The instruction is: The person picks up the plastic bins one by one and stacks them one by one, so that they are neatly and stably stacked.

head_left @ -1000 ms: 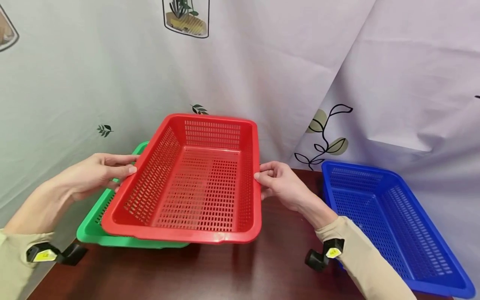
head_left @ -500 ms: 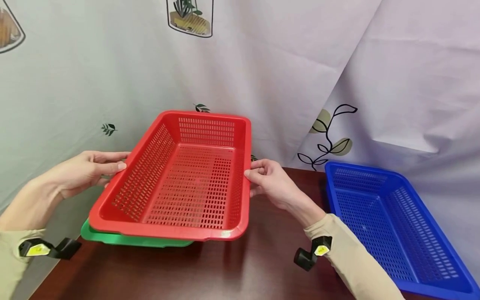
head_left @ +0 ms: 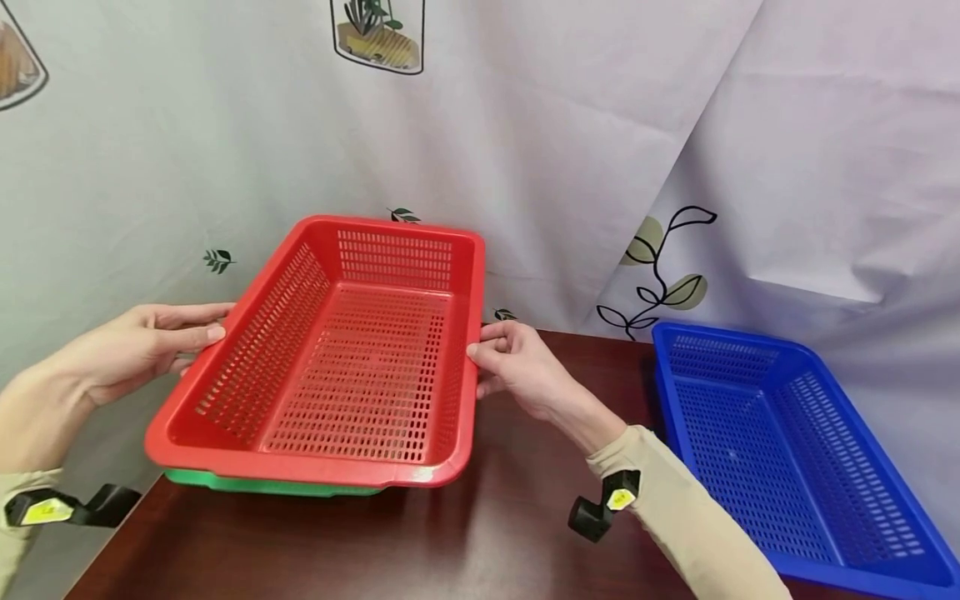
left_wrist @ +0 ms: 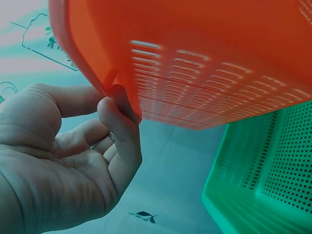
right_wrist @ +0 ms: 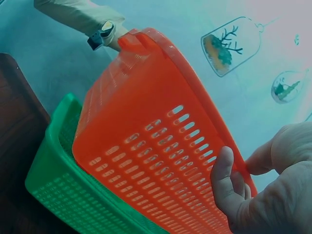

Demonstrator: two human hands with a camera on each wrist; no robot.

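Note:
A red perforated plastic basket (head_left: 360, 367) is held up between both hands, above a green basket (head_left: 270, 485). My left hand (head_left: 142, 350) pinches its left rim, thumb on top and fingers curled beneath. On the opposite rim, my right hand (head_left: 525, 371) grips the same way. From the left wrist view, the green basket (left_wrist: 253, 175) is apart from the red one's underside, at the lower right. The right wrist view has the red basket's lower corner overlapping the green basket (right_wrist: 73, 190); whether they touch there I cannot tell. In the head view, only the green basket's front rim shows.
A blue perforated basket (head_left: 757, 450) stands on the dark brown table (head_left: 540, 525) at the right. Behind the table hangs a pale printed cloth (head_left: 555, 150), close to the baskets' far sides.
Both hands have carried the red basket leftward and slightly toward the person. It now covers nearly all of the green basket in the head view. The blue basket stays in place.

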